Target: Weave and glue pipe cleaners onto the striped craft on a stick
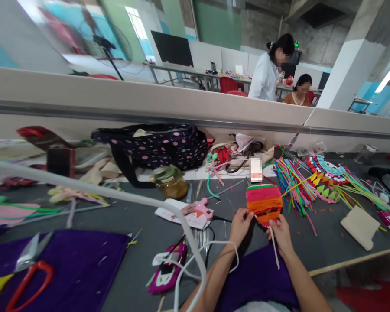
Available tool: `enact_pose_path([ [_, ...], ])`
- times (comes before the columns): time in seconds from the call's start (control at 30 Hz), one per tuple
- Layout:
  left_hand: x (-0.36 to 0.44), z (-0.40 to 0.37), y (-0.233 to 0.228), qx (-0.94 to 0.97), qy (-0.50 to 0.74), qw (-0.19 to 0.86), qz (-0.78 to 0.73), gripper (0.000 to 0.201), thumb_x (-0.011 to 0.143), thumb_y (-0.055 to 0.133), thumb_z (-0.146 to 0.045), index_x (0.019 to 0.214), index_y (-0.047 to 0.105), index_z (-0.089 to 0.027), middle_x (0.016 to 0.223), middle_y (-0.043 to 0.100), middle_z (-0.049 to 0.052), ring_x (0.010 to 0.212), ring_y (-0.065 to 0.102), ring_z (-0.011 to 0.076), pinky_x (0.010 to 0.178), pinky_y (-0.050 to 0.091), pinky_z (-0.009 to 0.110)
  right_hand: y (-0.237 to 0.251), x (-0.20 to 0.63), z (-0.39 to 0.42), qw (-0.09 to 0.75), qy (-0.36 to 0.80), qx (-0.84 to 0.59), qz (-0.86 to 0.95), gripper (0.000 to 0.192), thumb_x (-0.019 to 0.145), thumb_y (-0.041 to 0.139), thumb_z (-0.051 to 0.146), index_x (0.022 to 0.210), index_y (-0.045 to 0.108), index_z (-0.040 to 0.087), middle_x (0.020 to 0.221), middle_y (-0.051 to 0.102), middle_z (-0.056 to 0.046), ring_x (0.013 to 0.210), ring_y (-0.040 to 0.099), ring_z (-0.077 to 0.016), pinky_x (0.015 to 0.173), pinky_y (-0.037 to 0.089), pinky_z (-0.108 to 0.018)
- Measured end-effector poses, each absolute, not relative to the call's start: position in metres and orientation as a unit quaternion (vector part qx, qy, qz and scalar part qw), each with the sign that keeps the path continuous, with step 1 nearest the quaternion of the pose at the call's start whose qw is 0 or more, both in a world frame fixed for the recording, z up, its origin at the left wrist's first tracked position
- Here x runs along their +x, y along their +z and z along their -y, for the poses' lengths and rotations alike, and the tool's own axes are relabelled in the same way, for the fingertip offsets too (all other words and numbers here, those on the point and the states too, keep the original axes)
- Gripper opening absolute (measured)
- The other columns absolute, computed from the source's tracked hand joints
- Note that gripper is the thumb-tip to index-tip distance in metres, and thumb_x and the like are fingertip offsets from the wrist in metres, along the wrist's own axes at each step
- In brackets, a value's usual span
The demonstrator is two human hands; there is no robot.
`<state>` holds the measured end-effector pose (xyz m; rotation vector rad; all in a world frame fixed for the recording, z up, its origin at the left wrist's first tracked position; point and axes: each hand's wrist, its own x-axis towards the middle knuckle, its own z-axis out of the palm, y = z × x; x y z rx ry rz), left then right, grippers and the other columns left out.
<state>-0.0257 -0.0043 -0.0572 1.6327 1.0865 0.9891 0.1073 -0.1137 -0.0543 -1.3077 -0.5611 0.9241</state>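
Both my hands hold a small woven piece [264, 201] made of fuzzy stems in green, pink, red and orange bands. My left hand [240, 225] pinches its lower left edge. My right hand [281, 234] grips its bottom right, where a thin pale stick [274, 251] hangs down from the piece. A pink glue gun [198, 209] lies on white paper to the left of my left hand.
A bundle of coloured stems [292, 184] and a decorated craft piece [325, 175] lie to the right. A dotted bag [159, 147], a jar [170, 182], red-handled scissors [26, 277] on purple cloth [71, 264], and a white cable [123, 197] crowd the grey table. Two people are beyond the partition.
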Motion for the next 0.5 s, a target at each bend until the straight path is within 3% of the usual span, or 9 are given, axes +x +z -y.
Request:
enact_pose_path([
  [0.1,-0.032,-0.002,-0.060,0.648,0.407,0.455,-0.456,0.025,0.076,0.057,-0.042,0.068,0.062,-0.019,0.068,0.054,0.001,0.064,0.052,0.0172,0.061,0.040,0.028,-0.049,0.110,0.117,0.661,0.472,-0.533,0.236,0.057,0.067,0.076,0.035,0.114,0.046,0.022,0.079,0.064,0.001,0.063,0.065,-0.0141,0.043,0.047,-0.018],
  [0.23,-0.037,-0.007,-0.063,0.633,0.406,0.462,-0.470,0.028,0.077,0.057,-0.046,0.074,0.064,-0.019,0.069,0.057,0.001,0.064,0.054,0.0176,0.059,0.042,0.029,-0.045,0.111,0.119,0.644,0.484,-0.542,0.240,0.067,0.064,0.075,0.028,0.122,0.043,0.022,0.077,0.061,0.003,0.060,0.064,-0.0147,0.037,0.042,-0.017],
  [0.4,-0.036,-0.007,-0.066,0.623,0.395,0.473,-0.481,0.031,0.075,0.059,-0.048,0.073,0.064,-0.018,0.067,0.057,0.001,0.062,0.054,0.0168,0.057,0.041,0.028,-0.053,0.109,0.122,0.627,0.422,-0.596,0.271,0.058,0.069,0.069,0.032,0.119,0.043,0.022,0.076,0.061,0.003,0.064,0.065,-0.0180,0.040,0.046,-0.021],
  [0.5,-0.036,-0.008,-0.067,0.622,0.383,0.478,-0.488,0.031,0.074,0.059,-0.048,0.072,0.064,-0.017,0.066,0.058,0.001,0.062,0.054,0.0163,0.057,0.041,0.027,-0.052,0.116,0.126,0.543,0.336,-0.670,0.378,0.032,0.079,0.060,0.031,0.109,0.055,0.021,0.078,0.063,0.000,0.069,0.064,-0.0185,0.054,0.051,-0.028],
])
